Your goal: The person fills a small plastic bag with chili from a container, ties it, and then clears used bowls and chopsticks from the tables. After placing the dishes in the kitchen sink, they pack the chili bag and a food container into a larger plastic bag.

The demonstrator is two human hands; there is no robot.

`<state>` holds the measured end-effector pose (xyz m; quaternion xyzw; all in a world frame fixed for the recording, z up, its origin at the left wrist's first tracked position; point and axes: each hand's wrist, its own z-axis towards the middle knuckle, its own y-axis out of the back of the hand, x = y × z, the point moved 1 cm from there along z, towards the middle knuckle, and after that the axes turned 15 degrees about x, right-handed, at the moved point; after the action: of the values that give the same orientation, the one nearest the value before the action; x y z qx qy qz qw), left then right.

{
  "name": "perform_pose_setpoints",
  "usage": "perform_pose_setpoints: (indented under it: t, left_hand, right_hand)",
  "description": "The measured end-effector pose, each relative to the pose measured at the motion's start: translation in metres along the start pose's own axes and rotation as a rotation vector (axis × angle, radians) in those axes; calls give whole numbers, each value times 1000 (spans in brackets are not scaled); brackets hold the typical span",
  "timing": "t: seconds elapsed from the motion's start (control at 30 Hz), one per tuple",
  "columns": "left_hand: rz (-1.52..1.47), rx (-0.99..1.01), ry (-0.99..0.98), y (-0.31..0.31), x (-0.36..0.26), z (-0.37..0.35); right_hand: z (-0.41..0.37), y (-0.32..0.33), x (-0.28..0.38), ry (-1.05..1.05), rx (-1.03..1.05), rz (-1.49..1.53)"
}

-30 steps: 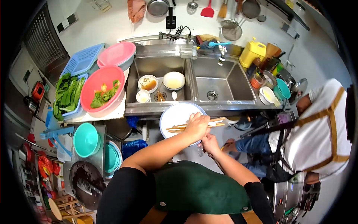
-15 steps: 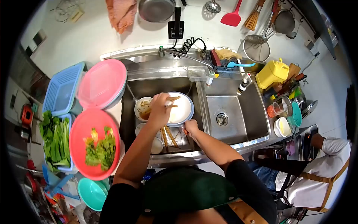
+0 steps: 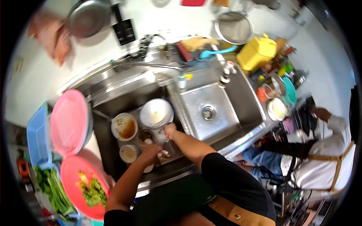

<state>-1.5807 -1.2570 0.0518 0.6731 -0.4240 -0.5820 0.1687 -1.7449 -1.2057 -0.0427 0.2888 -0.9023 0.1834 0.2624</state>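
In the left sink basin [image 3: 106,141], a stack of white bowls [image 3: 156,113] stands near the divider. My right hand [image 3: 170,130] is closed at its lower right rim. Below the stack, my left hand [image 3: 151,150] is low over the basin, fingers closed and blurred beside small whitish pieces; what it holds cannot be made out. To the left is a bowl with brown liquid [image 3: 127,129], and under it a smaller bowl [image 3: 129,153]. A dark round dish [image 3: 145,135] lies between them and the stack, partly hidden by my left hand.
Left of the sink are a pink lid [image 3: 69,122] and a red basin [image 3: 73,177] with greens. A faucet [image 3: 151,64] reaches over the divider. Right of the sink stand a yellow jug [image 3: 256,52] and bowls [image 3: 277,109]. Another person [image 3: 320,162] is at the far right.
The view has turned and shifted. My left hand has moved from over the white bowls down to the lower part of the basin. My right hand remains by the stack's rim.
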Motion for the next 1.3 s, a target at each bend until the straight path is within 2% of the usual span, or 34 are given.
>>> perform_pose_setpoints:
  t: [0.03,0.07,0.13,0.2,0.27,0.3,0.33,0.4,0.47,0.53,0.57,0.6,0.67,0.73,0.8,0.87,0.93,0.97,1.0,1.07,1.1,1.13,1.17,1.23,1.27,1.3]
  left_hand:
    - [6,23,-44,-4,-3,2]
    - [1,116,-70,-7,-5,2]
    - [8,220,-111,-12,-8,6]
    - [12,272,-189,-18,-9,13]
    - [5,279,-275,-44,4,34]
    - [-5,279,-345,-51,7,43]
    - [3,291,-364,-49,1,52]
    - [166,455,-337,-45,-15,74]
    - [178,467,-342,-62,-13,92]
    - [285,361,-333,-63,-13,105]
    - [296,240,-297,-77,-5,110]
    - [326,262,-195,-74,-12,113]
    - [126,46,2,-141,46,130]
    - [501,352,109,-77,-16,114]
    - [357,222,216,-62,-18,109]
    - [270,-207,-45,-33,-61,97]
    - [118,-375,-184,-15,-131,90]
    - [-31,-371,-199,-16,-171,88]
    - [-26,-361,-238,-33,-199,92]
    - [-324,-197,-325,-71,-263,108]
    - [-530,32,-287,-88,-318,104]
    - [-624,207,-421,-116,-353,111]
    - [-766,487,-497,-141,-397,107]
    - [-1147,1025,-446,-176,-485,83]
    - [-1352,1267,-346,-192,-522,71]
    - [-1343,1332,-321,-211,-547,68]
  right_hand:
    - [2,2,-6,135,-123,-251]
    - [-4,11,-4,187,-103,-710]
    - [-98,13,47,148,210,-800]
    - [-140,28,48,572,102,-978]
    - [-198,49,59,645,147,-837]
    - [-213,64,53,658,97,-806]
    - [-228,77,43,670,44,-775]
    - [-259,101,24,583,-38,-654]
    - [-279,121,-9,568,-68,-448]
    - [-304,132,-31,554,-91,-326]
    - [-314,138,-42,533,-93,-264]
    - [-323,143,-51,514,-94,-201]
    - [-355,150,-58,527,-116,-147]
    - [-390,159,-66,457,-75,185]
    - [-408,178,-96,535,-78,265]
    - [-432,194,-123,602,-127,397]
    - [-459,206,-151,638,-195,455]
    - [-473,210,-166,706,-319,437]
    - [-490,215,-181,775,-453,416]
    - [-516,231,-217,933,-508,428]
    - [-529,238,-235,1037,-546,410]
    - [-547,242,-246,1100,-532,410]
    - [-567,245,-256,1164,-531,406]
    - [-597,251,-277,1310,-732,158]
    - [-617,253,-286,1341,-761,97]
    - [-634,257,-302,1272,-944,-129]
